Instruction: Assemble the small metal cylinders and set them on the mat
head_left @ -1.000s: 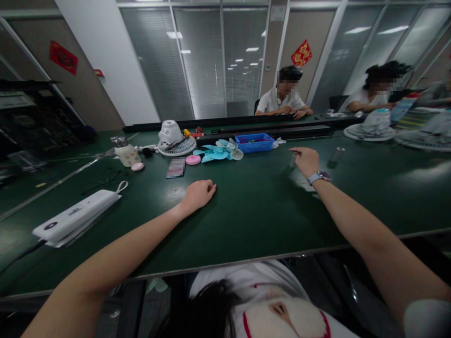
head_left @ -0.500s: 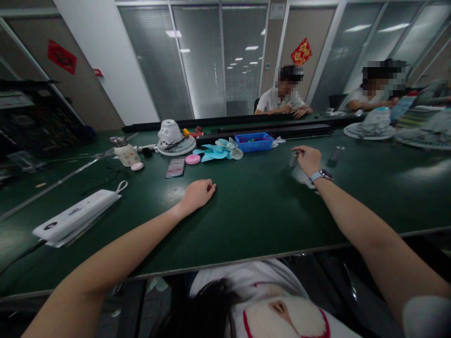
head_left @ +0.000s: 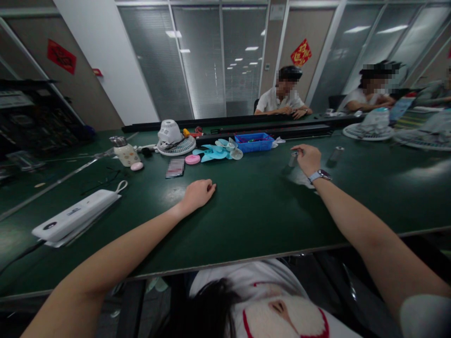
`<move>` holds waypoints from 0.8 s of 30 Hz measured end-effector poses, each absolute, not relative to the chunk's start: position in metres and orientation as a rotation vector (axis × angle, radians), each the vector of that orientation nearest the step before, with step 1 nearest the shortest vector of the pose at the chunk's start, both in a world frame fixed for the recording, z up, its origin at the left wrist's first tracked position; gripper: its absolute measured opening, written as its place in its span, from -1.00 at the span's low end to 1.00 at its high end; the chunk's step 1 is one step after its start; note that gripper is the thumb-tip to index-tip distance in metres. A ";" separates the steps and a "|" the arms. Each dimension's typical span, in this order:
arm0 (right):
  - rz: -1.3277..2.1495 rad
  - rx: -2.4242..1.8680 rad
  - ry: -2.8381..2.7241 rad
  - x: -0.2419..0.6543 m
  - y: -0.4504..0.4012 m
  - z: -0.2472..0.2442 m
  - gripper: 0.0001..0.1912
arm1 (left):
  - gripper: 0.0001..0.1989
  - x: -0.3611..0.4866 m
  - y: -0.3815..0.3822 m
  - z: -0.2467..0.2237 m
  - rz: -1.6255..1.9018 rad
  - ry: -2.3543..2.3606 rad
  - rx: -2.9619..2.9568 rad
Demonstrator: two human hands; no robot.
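Observation:
My left hand (head_left: 200, 193) rests on the green table (head_left: 243, 220) with its fingers curled into a fist, nothing visible in it. Farther right, the thumb and fingertips of my right hand (head_left: 307, 159) are pinched at the top of a small grey cylinder (head_left: 293, 159), which stands upright. Beneath that wrist lies a crumpled clear wrapper (head_left: 302, 179). A second similar cylinder (head_left: 336, 154) stands just right of my right hand, apart from it. A dark phone-like item (head_left: 175, 168) and a pink round object (head_left: 192, 159) lie beyond my left hand.
Light-blue fan blades (head_left: 214, 151) lie beside a blue tray (head_left: 254, 142). A white fan part (head_left: 169, 133), a patterned bottle (head_left: 126, 154) and a white power strip (head_left: 79, 213) are at the left. People sit across the table, near more fan parts (head_left: 369, 129) at the right.
Both my hands and the cylinders stay in place. Across the table, the person on the right has shifted slightly, and more of another person shows at the right edge.

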State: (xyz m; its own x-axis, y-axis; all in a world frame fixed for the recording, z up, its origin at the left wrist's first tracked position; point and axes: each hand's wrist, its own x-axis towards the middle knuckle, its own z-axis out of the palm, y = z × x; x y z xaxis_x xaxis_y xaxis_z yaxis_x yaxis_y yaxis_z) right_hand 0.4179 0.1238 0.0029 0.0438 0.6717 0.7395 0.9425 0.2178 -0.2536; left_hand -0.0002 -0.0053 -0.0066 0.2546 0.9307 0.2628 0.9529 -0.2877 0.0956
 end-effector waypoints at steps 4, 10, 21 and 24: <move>-0.396 -1.538 -1.734 0.417 0.125 0.001 -0.62 | -0.65 0.000 -0.005 -0.007 -0.414 -1.812 -2.417; -0.418 -1.548 -1.707 0.417 0.128 -0.004 -0.63 | -0.66 0.000 -0.005 -0.009 -0.419 -1.796 -2.404; -0.333 -1.560 -1.594 0.416 0.130 -0.011 -0.65 | -0.66 -0.001 -0.003 -0.011 -0.423 -1.780 -2.404; -0.199 -1.680 -1.485 0.418 0.135 -0.021 -0.40 | -0.66 -0.001 -0.003 -0.011 -0.424 -1.783 -2.399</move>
State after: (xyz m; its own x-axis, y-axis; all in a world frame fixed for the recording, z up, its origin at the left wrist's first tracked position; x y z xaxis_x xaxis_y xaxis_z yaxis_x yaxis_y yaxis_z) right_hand 0.4183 0.1346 -0.0206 0.2783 0.7336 0.6199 0.8708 0.0797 -0.4852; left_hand -0.0011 -0.0033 -0.0106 0.2658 0.9180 0.2942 0.9523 -0.2976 0.0682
